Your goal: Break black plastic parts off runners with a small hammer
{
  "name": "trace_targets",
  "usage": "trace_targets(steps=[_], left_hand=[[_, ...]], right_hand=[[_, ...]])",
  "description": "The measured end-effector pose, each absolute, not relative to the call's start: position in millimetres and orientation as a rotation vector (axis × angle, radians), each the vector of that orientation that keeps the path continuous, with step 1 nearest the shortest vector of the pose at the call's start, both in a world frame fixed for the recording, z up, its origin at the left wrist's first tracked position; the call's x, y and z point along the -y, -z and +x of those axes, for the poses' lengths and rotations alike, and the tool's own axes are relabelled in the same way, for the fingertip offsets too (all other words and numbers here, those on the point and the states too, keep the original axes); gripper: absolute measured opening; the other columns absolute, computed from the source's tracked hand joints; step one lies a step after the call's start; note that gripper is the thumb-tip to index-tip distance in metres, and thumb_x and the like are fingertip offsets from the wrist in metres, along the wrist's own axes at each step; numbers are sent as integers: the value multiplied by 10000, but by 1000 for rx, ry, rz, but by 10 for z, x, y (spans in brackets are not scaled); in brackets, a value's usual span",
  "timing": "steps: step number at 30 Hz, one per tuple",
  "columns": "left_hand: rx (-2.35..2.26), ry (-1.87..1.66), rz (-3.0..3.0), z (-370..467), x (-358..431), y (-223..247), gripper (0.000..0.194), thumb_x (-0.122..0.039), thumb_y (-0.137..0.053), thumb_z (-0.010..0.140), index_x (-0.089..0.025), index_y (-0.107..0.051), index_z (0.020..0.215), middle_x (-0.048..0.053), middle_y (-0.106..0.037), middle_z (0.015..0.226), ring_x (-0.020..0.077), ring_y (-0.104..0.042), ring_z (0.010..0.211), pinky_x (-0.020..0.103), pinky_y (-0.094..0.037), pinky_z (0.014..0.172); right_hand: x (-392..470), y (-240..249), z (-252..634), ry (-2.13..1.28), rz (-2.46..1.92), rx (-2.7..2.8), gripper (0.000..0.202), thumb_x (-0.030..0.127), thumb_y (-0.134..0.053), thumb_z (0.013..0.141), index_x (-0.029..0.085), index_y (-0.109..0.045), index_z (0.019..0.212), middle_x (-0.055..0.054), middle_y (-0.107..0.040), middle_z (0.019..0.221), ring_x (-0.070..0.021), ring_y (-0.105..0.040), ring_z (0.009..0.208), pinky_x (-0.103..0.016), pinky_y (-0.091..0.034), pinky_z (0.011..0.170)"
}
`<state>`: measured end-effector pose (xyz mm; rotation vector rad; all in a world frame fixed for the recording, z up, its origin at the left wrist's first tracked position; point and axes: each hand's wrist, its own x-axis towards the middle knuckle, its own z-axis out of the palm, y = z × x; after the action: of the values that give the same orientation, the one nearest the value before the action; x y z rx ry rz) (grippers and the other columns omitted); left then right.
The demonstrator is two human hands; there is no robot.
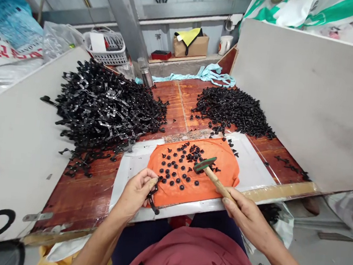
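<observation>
In my left hand [140, 188], thumb and fingers pinch a black plastic clip strip [153, 198] with a rounded end hanging toward me. It is at the left edge of an orange cloth pad [195, 194]. My right hand [241, 208] grips the wooden handle of a small hammer [217, 182]. The hammer's green-and-dark head hovers over or rests on the pad; I cannot tell which. Several small round black plugs [181, 187] stand spread across the pad, with a denser cluster of them beside the hammer head.
A large heap of black clip strips [109, 103] lies at the left, and a pile of small black plugs [234, 109] at the back right. Grey boards [304, 100] wall both sides. Behind stand a steel tumbler [146, 76], a white basket [108, 56], a cardboard box [199, 45] and a mug [225, 45].
</observation>
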<state>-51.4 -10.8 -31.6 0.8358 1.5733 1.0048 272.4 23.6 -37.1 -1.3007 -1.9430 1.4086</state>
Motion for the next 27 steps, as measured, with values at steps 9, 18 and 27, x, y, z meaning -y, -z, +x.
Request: trace_targets(steps=[9,18,27], left_hand=[[-1621,-965,851,-500,88,285,540,-678,-726,663,-198,-525,809,-112,-459,558,34,-363,359,151,-291,326],[-1642,-926,912,-520,101,308,479,-641,-694,703,-202,-544,817,-100,-465,578,46,-356,381,168,-288,346],[-1668,-901,1143,-589,87,347,303,-481,-644,795,-181,-601,808,-52,-523,641,91,-460,568,189,-365,528]], right_hand=[[-219,373,2665,-1427,-1301,1936,254,422,-411,1047,223,-556,984,41,-444,738,-150,-447,671,-255,-358,623],[-214,380,2645,-1417,-1296,1972,265,403,-407,1052,224,-597,1096,44,-461,740,-148,-468,679,-251,-370,637],[-219,248,2558,-1166,-1311,2223,325,393,-405,1059,250,-649,1220,-3,-665,817,-185,-619,726,-268,-468,679]])
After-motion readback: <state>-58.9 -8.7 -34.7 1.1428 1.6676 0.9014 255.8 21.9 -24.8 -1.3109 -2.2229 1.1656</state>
